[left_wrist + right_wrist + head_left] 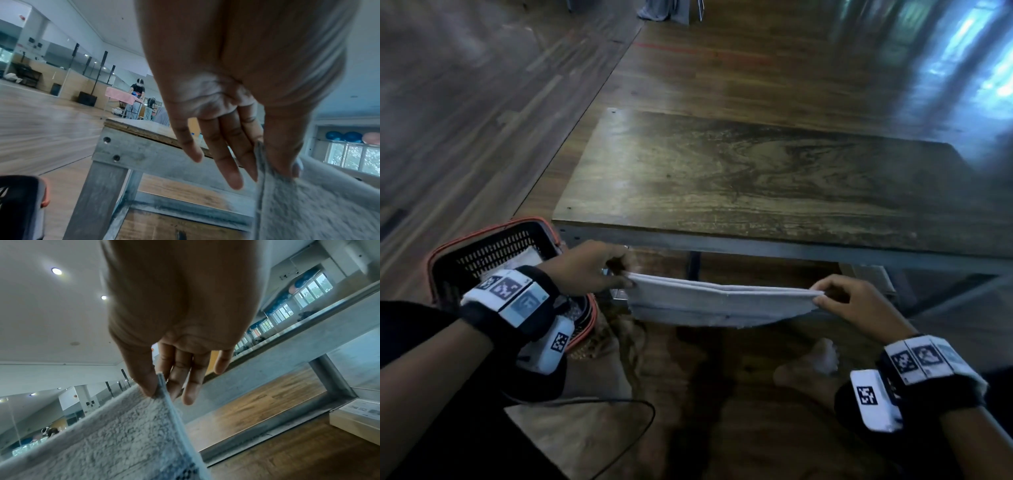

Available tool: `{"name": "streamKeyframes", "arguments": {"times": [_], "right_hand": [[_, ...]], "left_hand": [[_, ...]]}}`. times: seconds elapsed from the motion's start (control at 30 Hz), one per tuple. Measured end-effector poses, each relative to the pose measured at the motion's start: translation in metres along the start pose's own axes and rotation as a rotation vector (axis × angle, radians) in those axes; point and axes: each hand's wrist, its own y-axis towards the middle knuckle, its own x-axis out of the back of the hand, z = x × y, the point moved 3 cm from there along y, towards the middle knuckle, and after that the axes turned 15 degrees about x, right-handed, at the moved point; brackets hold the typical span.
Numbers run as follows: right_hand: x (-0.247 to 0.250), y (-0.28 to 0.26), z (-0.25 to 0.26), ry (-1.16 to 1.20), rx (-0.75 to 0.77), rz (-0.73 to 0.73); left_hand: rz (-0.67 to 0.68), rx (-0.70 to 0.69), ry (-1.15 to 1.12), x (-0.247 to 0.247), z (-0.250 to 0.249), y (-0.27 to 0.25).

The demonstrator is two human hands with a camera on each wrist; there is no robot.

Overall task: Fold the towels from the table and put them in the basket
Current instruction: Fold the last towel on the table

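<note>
A grey-white folded towel (722, 301) hangs stretched in the air in front of the wooden table (756, 178), below its near edge. My left hand (599, 267) pinches the towel's left end between thumb and fingers; in the left wrist view the thumb presses the towel (308, 203) while the other fingers (232, 172) stay straight. My right hand (849, 301) pinches the right end, and the right wrist view shows the towel (123, 434) held between thumb and forefinger. A black basket with an orange rim (493, 246) stands on the floor at the left, with a pale towel (524, 262) inside.
The table's grey metal frame (144, 154) runs just behind the towel. A black cable (619, 407) lies across my lap. My bare feet (808, 363) rest on the wooden floor. Other people stand at a pink-covered table (121, 95) far off.
</note>
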Motion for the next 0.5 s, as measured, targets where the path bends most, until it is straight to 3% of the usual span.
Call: {"name": "streamKeyframes", "arguments": {"times": [0.13, 0.3, 0.4, 0.5], "right_hand": [[0.008, -0.012, 0.003, 0.041, 0.043, -0.082], [0.032, 0.008, 0.015, 0.133, 0.049, -0.209], [0.078, 0.038, 0.035, 0.128, 0.097, -0.32], [0.147, 0.064, 0.079, 0.102, 0.22, -0.534]], "left_hand": [[-0.06, -0.062, -0.075, -0.002, -0.007, -0.018], [-0.124, -0.021, -0.189, 0.031, -0.019, -0.011], [-0.333, -0.044, -0.172, 0.079, -0.041, 0.003], [-0.655, -0.167, -0.199, 0.148, -0.08, 0.006]]}}
